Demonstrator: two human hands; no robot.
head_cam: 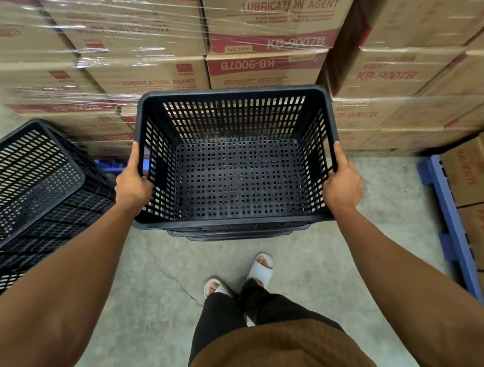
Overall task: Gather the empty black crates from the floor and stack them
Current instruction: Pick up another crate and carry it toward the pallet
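An empty black perforated crate is in front of me, held by both side rims. My left hand grips its left rim and my right hand grips its right rim. The rims of other black crates show just below its near edge, so it sits nested on a stack. To the left, a second stack of black crates stands on the floor, its top crate tilted and empty.
Shrink-wrapped cardboard boxes rise like a wall right behind the crates. A blue pallet with more boxes lies at the right. My feet in white sandals stand on the bare concrete floor.
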